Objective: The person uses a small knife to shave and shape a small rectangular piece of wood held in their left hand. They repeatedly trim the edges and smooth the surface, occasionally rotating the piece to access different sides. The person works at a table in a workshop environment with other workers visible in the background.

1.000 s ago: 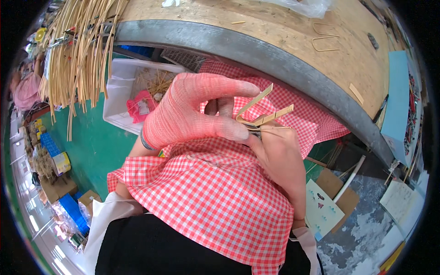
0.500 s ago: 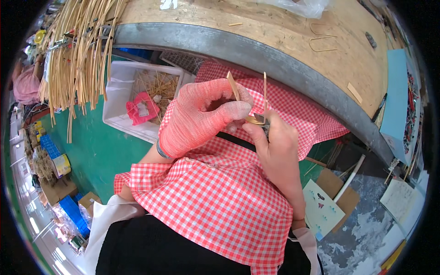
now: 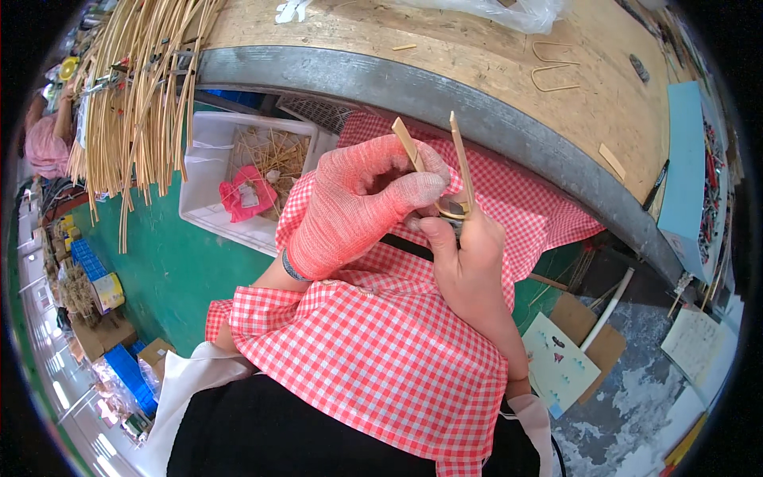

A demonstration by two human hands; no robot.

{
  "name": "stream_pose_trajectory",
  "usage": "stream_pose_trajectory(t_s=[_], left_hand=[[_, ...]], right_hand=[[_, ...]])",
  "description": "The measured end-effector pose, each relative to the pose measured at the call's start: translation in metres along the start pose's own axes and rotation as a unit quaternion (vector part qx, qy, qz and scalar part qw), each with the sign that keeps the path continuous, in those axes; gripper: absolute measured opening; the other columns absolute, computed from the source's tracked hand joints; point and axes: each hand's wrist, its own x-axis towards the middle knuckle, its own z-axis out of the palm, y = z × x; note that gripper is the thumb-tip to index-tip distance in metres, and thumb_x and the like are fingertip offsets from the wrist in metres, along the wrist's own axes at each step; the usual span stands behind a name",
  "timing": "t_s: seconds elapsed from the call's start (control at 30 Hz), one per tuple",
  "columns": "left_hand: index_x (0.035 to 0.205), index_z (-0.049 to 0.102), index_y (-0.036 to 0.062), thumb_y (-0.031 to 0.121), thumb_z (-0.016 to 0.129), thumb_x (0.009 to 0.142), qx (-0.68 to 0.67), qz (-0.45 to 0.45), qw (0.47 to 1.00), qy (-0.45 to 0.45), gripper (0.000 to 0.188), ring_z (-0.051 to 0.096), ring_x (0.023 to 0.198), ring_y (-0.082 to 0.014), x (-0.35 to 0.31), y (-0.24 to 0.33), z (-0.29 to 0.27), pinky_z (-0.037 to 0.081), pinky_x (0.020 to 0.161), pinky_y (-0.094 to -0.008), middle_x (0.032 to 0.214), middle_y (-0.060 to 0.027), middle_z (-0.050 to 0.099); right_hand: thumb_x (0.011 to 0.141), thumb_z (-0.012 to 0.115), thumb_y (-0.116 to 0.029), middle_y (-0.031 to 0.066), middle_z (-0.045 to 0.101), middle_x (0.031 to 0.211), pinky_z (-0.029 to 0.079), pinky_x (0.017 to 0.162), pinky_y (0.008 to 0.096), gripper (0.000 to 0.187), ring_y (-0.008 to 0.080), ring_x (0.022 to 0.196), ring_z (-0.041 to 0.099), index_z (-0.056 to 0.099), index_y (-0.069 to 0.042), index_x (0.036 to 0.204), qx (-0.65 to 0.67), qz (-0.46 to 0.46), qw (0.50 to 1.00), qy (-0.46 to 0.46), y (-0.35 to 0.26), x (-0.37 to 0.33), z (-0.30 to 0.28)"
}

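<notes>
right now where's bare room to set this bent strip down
The wooden bench top is mostly bare between the plastic bag at its far edge and the grey rim, left of the bent wire pieces. It is crowded at the left end under the cane bundle, in the white bin, and where the left hand and right hand hold the strip.

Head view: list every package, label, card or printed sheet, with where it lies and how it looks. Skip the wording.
Pink packet: in the white bin, crumpled, with a pale label.
Printed card: floor at lower right, pale with small dark figures and a blue edge.
Paper sheet: far right floor, white, with writing.
Yellow box: left floor, small.
Blue crates: left floor, stacked.
Plastic bag: bench top, clear.
</notes>
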Motion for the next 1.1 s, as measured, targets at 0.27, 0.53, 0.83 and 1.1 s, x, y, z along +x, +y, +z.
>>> stream_pose_trajectory(t_s=[0.27,0.53,0.83,1.1], left_hand=[[0.099,0.069,0.0016,0.014,0.071,0.08,0.226,0.074,0.969,-0.067,0.023,0.063,0.075,-0.0077,-0.001,0.018,-0.039,0.051,0.068,-0.0252,0.078,-0.0062,0.069],[0.099,0.069,0.0045,0.025,0.071,0.079,0.251,0.116,0.944,-0.18,0.028,0.061,0.063,-0.0185,-0.008,0.027,-0.054,0.048,0.058,-0.0303,0.073,-0.0122,0.064],[0.101,0.068,0.0062,0.031,0.067,0.086,0.371,0.169,0.883,-0.233,0.029,0.064,0.075,-0.0275,-0.012,0.024,-0.057,0.049,0.067,-0.0366,0.083,-0.0116,0.067],[0.097,0.065,0.0037,0.027,0.061,0.091,0.28,0.17,0.925,-0.191,0.025,0.064,0.071,-0.0213,-0.024,0.005,-0.049,0.049,0.061,-0.0315,0.076,-0.009,0.066]], right_hand=[[0.087,0.06,-0.008,0.0207,0.057,0.069,0.042,0.055,0.0477,0.013,0.0398,0.063,0.057,0.057,0.004,0.088,-0.2,-0.023,0.979,-0.028,-0.008,0.001,-0.021],[0.087,0.058,-0.008,0.0221,0.054,0.07,0.036,0.055,0.0467,0.012,0.0406,0.061,0.052,0.056,0.003,0.086,-0.21,-0.027,0.976,-0.049,-0.019,-0.005,-0.033],[0.087,0.058,-0.007,0.0195,0.048,0.068,0.031,0.055,0.046,0.013,0.0377,0.061,0.048,0.052,0.003,0.082,-0.243,-0.033,0.962,-0.121,-0.023,-0.007,-0.046],[0.088,0.057,-0.012,0.0167,0.049,0.071,0.035,0.062,0.0419,0.015,0.0357,0.068,0.05,0.055,0.002,0.092,-0.213,-0.042,0.971,-0.104,-0.029,-0.014,-0.047]])
